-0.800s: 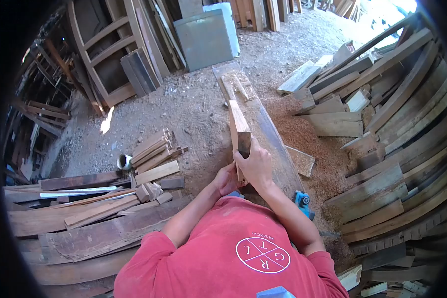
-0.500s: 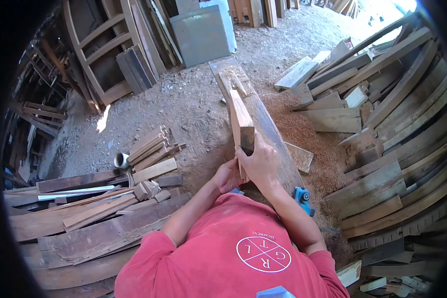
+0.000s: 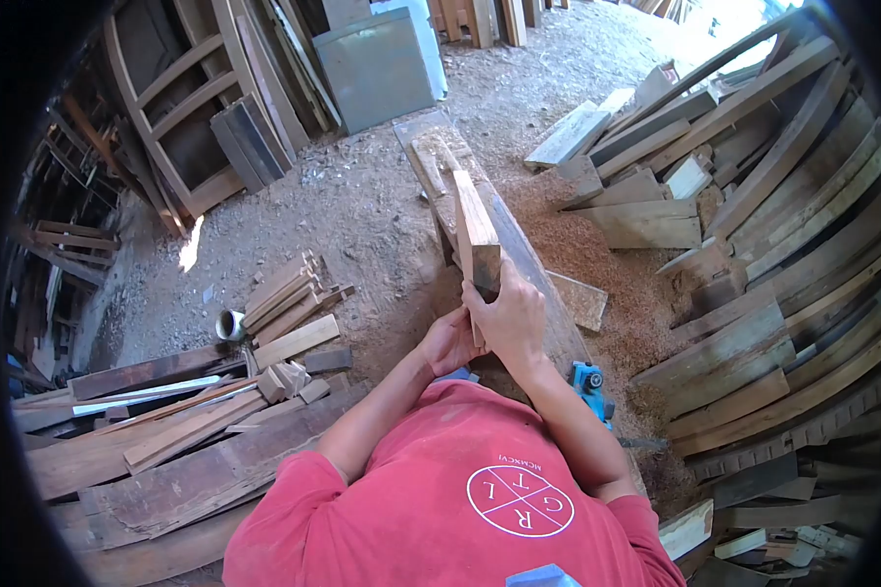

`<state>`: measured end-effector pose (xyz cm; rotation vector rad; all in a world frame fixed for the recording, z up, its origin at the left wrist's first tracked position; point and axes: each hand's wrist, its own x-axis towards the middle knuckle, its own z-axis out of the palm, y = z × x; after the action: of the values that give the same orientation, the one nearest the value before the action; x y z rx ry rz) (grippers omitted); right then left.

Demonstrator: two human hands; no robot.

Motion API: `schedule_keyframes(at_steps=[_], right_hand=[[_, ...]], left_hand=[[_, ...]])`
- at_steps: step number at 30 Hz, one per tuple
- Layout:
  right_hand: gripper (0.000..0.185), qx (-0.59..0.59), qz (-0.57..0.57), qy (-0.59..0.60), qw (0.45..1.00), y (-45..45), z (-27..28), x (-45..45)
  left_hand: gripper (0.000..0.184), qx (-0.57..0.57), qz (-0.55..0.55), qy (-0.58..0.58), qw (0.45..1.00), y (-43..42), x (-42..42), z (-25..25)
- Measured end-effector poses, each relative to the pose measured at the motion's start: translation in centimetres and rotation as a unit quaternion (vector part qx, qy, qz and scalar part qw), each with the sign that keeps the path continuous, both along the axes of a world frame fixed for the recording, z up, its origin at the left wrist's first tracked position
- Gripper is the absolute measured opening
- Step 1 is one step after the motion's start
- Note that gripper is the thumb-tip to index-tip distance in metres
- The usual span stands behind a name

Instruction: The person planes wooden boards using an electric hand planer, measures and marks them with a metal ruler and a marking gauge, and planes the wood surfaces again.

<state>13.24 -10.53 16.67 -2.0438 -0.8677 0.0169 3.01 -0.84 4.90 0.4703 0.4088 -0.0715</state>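
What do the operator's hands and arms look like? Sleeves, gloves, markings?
The left hand and right hand are bare, with no gloves or wristwear visible. Forearms are uncovered. Short, plain red fabric sleeves end above the elbows, part of a red T-shirt with a white quartered-circle letter print.

A long, narrow, worn grey-brown wooden bench (image 3: 521, 249) bears flat, pale-brown wood pieces (image 3: 429, 161) at its far end. The grey-brown dirt floor (image 3: 362, 205) carries heaped reddish-brown wood shavings (image 3: 622, 279), a stack of slim brown wooden strips (image 3: 284, 301) and a flat, pale wooden offcut (image 3: 579, 300) just beside the bench.
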Motion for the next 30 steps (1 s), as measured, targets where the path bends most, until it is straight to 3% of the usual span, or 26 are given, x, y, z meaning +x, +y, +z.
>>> schedule_keyframes(at_steps=[15, 20, 24, 26, 27, 30], right_hand=[[0.05, -0.01, 0.0, 0.034, 0.999, 0.4, 2.4, 2.8], [0.049, -0.022, -0.011, 0.044, 0.999, 0.5, 2.5, 3.4], [0.044, 0.057, -0.032, 0.071, 0.995, -0.8, -0.8, 4.5], [0.044, 0.185, -0.056, 0.215, 0.957, -2.3, -5.0, 5.6], [0.044, 0.179, -0.052, 0.217, 0.958, -2.8, -8.3, 5.6], [0.05, 0.28, -0.16, 0.455, 0.83, -3.9, -15.4, 5.4]], left_hand=[[0.049, -0.008, 0.022, -0.013, 1.0, 1.0, 1.7, -0.5], [0.046, -0.026, 0.015, -0.076, 0.997, 1.3, 2.0, -1.3], [0.045, 0.011, 0.063, 0.009, 0.998, 0.7, 2.4, -0.5], [0.046, 0.085, 0.106, 0.121, 0.983, 0.7, 3.1, -0.6], [0.046, 0.08, 0.11, 0.122, 0.983, 0.6, 3.2, -1.3], [0.039, 0.181, 0.085, 0.189, 0.961, 1.6, 4.2, -7.5]])
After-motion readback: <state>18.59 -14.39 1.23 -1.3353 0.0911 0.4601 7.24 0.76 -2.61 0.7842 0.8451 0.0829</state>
